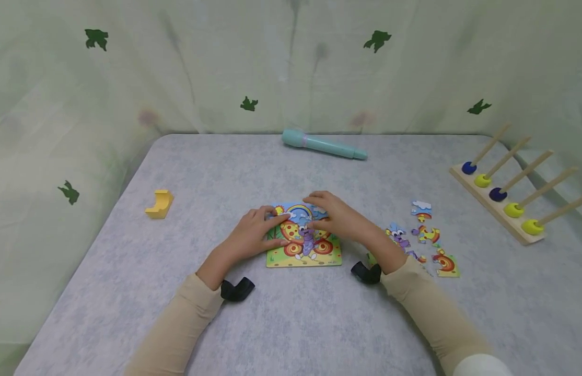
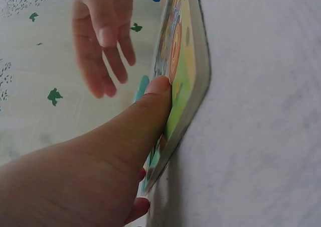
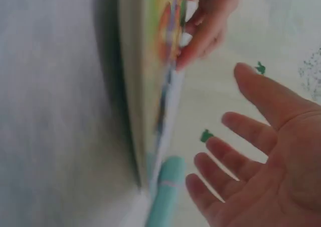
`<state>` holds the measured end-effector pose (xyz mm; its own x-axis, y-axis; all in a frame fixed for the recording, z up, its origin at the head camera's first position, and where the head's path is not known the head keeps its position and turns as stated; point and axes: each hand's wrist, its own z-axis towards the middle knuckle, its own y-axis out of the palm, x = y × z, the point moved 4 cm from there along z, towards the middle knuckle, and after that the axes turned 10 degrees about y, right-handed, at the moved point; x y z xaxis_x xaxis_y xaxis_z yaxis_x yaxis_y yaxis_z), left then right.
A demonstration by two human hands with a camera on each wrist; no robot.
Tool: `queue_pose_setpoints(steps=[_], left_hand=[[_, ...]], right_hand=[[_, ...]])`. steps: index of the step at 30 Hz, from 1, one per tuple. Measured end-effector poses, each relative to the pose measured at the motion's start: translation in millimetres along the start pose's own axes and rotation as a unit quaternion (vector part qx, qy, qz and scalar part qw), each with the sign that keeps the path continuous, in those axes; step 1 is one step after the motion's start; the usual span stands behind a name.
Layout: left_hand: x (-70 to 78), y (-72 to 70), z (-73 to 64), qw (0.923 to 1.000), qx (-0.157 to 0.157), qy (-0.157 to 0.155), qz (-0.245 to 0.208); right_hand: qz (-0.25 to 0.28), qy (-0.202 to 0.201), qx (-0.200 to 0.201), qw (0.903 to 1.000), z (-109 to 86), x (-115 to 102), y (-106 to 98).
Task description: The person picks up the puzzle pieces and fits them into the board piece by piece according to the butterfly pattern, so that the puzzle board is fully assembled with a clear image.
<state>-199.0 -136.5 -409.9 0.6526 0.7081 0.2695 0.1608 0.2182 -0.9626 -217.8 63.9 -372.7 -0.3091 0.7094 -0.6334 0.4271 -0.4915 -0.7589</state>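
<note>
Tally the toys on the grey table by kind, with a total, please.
Colourful butterfly jigsaw board, under both hands: 1
Loose colourful cardboard jigsaw pieces: about 5, some overlap
Teal plastic pen-shaped toy: 1
Yellow wooden arch block: 1
Wooden peg rack with blue and yellow rings: 1
Total: about 9

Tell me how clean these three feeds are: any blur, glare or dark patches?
Head view: even, soft light, no glare; the puzzle board is sharp, table edges bow from the wide lens. Left wrist view: bright and close, the right hand slightly smeared. Right wrist view: dimmer, board edge and turquoise pen blurred, shadow beside the board.
</note>
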Motion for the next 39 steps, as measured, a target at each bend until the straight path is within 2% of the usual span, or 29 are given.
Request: queue_pose_setpoints(steps=[4, 7, 11, 15, 20, 26, 29, 31, 39], left_hand=[[-0.7, 0.4, 1.0, 1.0000, 0.004, -0.002, -0.002], [-0.8, 0.1, 1.1, 1.0000, 0.005, -0.004, -0.002], [-0.1, 0.2, 0.8, 1.0000, 0.000, -0.006, -0.006], [0.7, 0.0, 0.6, 0.9999, -0.002, -0.009, -0.009], [0.3, 0.0, 0.2, 0.9999, -0.002, -0.013, -0.009], [0.3, 0.1, 0.4, 0.9999, -0.004, -0.012, -0.012], [0.5, -0.1, 0.4, 0.9998, -0.005, -0.012, -0.013], [0.7, -0.3, 0.5, 0.9998, -0.006, -0.013, -0.014], [1.0, -0.1, -0.5, 0.9997, -0.011, -0.017, -0.016]], right_hand=[[0.022, -0.029, 0.059, 0.9976, -22.4, 1, -26], [0.022, -0.051, 0.123, 0.9908, -42.1, 9, -47], [0.006, -0.052, 0.204, 0.9777, -67.4, 34, -71], [0.010, -0.034, 0.244, 0.9692, -88.0, 62, -89], [0.030, 0.034, 0.246, 0.9681, -103.2, 94, -97], [0.050, 0.121, 0.221, 0.9664, -107.7, 132, -90], [0.059, 0.164, 0.215, 0.9610, -108.1, 148, -87], [0.061, 0.174, 0.209, 0.9605, -107.9, 160, -85], [0.060, 0.199, 0.154, 0.9660, -111.3, 169, -83]])
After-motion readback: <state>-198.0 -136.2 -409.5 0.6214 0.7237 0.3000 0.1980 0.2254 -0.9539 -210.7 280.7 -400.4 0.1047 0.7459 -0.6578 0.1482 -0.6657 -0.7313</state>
